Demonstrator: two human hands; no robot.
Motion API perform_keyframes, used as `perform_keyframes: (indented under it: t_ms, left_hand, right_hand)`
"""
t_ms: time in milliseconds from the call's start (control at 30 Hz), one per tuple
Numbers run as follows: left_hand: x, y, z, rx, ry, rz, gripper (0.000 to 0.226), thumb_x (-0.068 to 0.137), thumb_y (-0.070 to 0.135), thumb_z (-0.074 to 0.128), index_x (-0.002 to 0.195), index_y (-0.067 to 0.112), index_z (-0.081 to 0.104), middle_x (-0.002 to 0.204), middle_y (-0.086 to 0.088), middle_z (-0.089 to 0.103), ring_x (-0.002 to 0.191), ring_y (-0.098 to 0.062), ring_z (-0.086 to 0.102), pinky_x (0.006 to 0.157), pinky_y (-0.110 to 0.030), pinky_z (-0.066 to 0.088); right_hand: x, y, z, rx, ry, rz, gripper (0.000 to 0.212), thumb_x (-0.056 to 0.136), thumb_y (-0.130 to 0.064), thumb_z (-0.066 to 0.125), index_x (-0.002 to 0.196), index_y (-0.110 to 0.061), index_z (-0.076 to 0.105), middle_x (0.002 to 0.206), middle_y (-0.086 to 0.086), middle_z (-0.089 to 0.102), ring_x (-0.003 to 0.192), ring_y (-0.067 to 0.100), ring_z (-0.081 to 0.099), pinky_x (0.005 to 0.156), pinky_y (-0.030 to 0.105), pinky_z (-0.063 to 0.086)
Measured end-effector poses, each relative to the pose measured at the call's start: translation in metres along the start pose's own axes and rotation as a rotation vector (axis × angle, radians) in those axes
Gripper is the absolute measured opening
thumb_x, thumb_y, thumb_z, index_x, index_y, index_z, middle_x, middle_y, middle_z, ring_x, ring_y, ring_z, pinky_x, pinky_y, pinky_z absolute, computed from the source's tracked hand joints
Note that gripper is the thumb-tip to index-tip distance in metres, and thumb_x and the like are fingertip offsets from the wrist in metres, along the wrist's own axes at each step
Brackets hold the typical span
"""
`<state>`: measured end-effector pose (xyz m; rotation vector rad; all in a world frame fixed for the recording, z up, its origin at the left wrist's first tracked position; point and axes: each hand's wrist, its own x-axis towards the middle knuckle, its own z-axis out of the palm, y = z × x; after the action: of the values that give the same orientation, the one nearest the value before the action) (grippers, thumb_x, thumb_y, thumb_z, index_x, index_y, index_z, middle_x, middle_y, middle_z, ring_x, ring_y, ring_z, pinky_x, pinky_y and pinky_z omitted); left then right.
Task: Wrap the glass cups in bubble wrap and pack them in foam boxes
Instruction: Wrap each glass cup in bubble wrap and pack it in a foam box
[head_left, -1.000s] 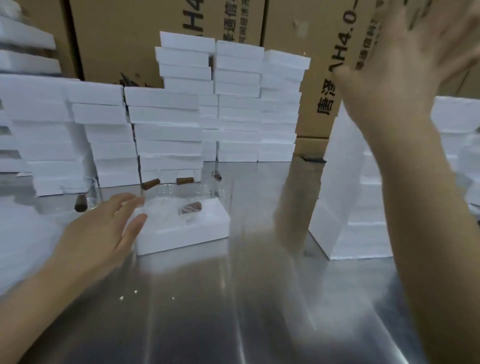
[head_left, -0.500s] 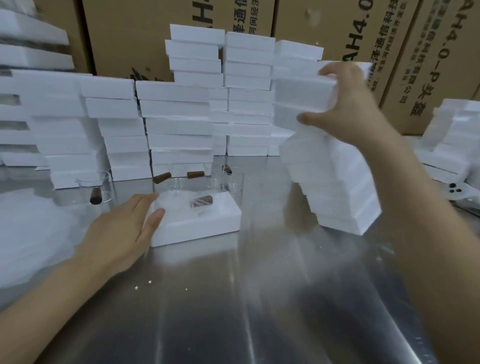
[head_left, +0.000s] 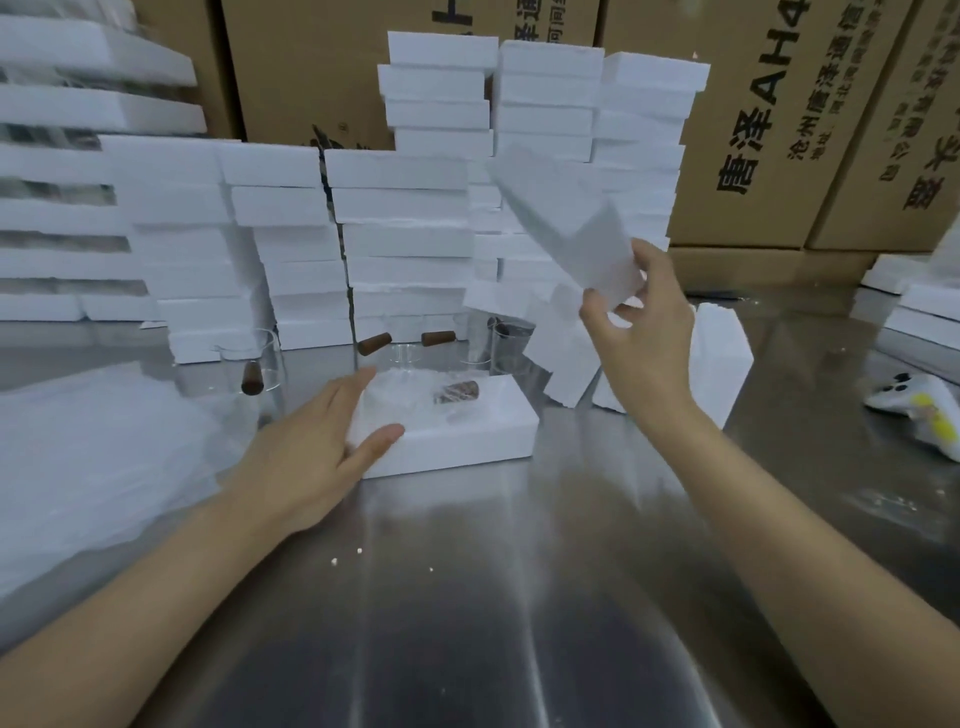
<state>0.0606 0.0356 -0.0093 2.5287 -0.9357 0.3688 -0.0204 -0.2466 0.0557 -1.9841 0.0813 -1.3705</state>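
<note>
Centrally, the open foam box (head_left: 467, 441) lies with its long axis left-to-right, a bubble-wrapped cup (head_left: 453, 392) inside. The left hand (head_left: 311, 447), fingers straight, rests on the box's left end. The right hand (head_left: 644, 332), above-right of the box, pinches a tilted foam lid (head_left: 566, 223), probably next lowered onto it.

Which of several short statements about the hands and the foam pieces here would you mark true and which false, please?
1. The right hand holds a foam piece tilted in the air. True.
2. The left hand grips a glass cup. False: it rests on the left end of the open foam box.
3. The open foam box is empty. False: a wrapped cup lies in it.
4. Unwrapped glass cups stand behind the box. True.
</note>
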Motion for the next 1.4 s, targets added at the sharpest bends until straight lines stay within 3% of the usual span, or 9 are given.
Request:
perform_keyframes:
  t_ms: [133, 300, 433, 600, 767, 867, 967, 1067, 1400]
  left_hand:
    - [0.000, -0.003, 0.008, -0.166, -0.088, 0.013, 0.080, 0.081, 0.069, 0.044, 0.148, 0.044, 0.009, 0.151, 0.014, 0.031, 0.112, -0.006, 0.049, 0.084, -0.018, 0.021]
    - [0.001, 0.001, -0.001, -0.295, -0.044, 0.075, 0.104, 0.057, 0.086, 0.057, 0.141, 0.057, 0.003, 0.127, 0.039, 0.039, 0.111, 0.002, 0.052, 0.086, -0.027, 0.046]
    - [0.005, 0.014, -0.003, -0.508, 0.143, -0.055, 0.122, 0.044, 0.095, 0.055, 0.135, 0.063, -0.020, 0.136, 0.037, 0.030, 0.119, 0.002, 0.042, 0.096, -0.029, 0.038]
    - [-0.004, 0.021, 0.005, -0.718, 0.017, 0.011, 0.094, 0.061, 0.080, 0.062, 0.132, 0.065, 0.002, 0.129, 0.057, 0.016, 0.119, 0.030, 0.027, 0.089, 0.003, 0.025]
    - [-0.004, 0.022, 0.006, -0.780, 0.063, -0.082, 0.073, 0.066, 0.058, 0.065, 0.123, 0.051, 0.018, 0.127, 0.020, 0.048, 0.111, 0.004, 0.054, 0.076, 0.003, 0.038]
    - [-0.004, 0.022, 0.003, -0.831, 0.047, -0.062, 0.062, 0.067, 0.046, 0.067, 0.113, 0.047, 0.025, 0.123, 0.021, 0.046, 0.098, 0.012, 0.058, 0.073, 0.001, 0.041]
    - [-0.003, 0.025, 0.001, -0.836, 0.066, -0.052, 0.050, 0.069, 0.047, 0.060, 0.107, 0.042, 0.027, 0.111, 0.040, 0.044, 0.078, 0.024, 0.054, 0.066, 0.005, 0.037]
    - [-0.001, 0.024, -0.001, -0.850, 0.055, -0.036, 0.046, 0.074, 0.046, 0.061, 0.106, 0.042, 0.028, 0.093, 0.055, 0.042, 0.086, 0.030, 0.047, 0.068, 0.007, 0.033]
    - [0.001, 0.010, -0.004, -0.815, -0.024, 0.014, 0.100, 0.061, 0.040, 0.079, 0.134, 0.063, 0.015, 0.142, 0.030, 0.027, 0.114, 0.032, 0.031, 0.080, 0.006, 0.035]
  right_hand:
    - [-0.031, 0.004, 0.000, 0.108, -0.185, 0.135, 0.043, 0.089, -0.016, 0.059, 0.124, -0.035, 0.044, 0.106, -0.010, 0.061, 0.081, 0.019, 0.067, 0.060, 0.019, 0.050]
    - [-0.037, 0.011, -0.001, 0.435, -0.384, 0.244, 0.052, 0.090, 0.014, 0.048, 0.116, -0.031, 0.044, 0.108, -0.036, 0.055, 0.092, 0.009, 0.062, 0.077, 0.022, 0.051]
    - [-0.046, 0.016, 0.004, 0.468, -0.526, 0.238, 0.044, 0.089, 0.019, 0.046, 0.111, -0.020, 0.045, 0.126, -0.017, 0.045, 0.091, -0.002, 0.061, 0.078, 0.016, 0.049]
    - [-0.046, 0.015, 0.008, 0.520, -0.584, 0.265, 0.039, 0.090, 0.012, 0.052, 0.111, -0.021, 0.048, 0.135, -0.015, 0.041, 0.111, -0.016, 0.052, 0.082, 0.008, 0.044]
    - [-0.047, 0.017, 0.013, 0.790, -0.618, 0.641, 0.023, 0.091, -0.025, 0.050, 0.108, -0.026, 0.065, 0.112, -0.010, 0.069, 0.119, 0.021, 0.057, 0.102, 0.033, 0.041]
    - [-0.046, 0.016, 0.011, 0.743, -0.649, 0.664, 0.029, 0.092, -0.036, 0.049, 0.116, -0.023, 0.059, 0.111, -0.002, 0.066, 0.108, 0.025, 0.055, 0.107, 0.046, 0.035]
    - [-0.046, 0.013, 0.011, 0.766, -0.657, 0.688, 0.035, 0.079, -0.029, 0.049, 0.111, -0.017, 0.058, 0.110, 0.009, 0.053, 0.099, 0.027, 0.038, 0.088, 0.040, 0.034]
    - [-0.046, 0.010, 0.010, 0.763, -0.672, 0.669, 0.043, 0.073, -0.028, 0.044, 0.111, -0.015, 0.059, 0.108, 0.009, 0.056, 0.095, 0.026, 0.048, 0.078, 0.031, 0.039]
    - [-0.052, 0.006, 0.012, 0.614, -0.715, 0.477, 0.027, 0.085, -0.041, 0.042, 0.101, -0.035, 0.063, 0.115, -0.021, 0.060, 0.115, 0.013, 0.055, 0.098, 0.028, 0.042]
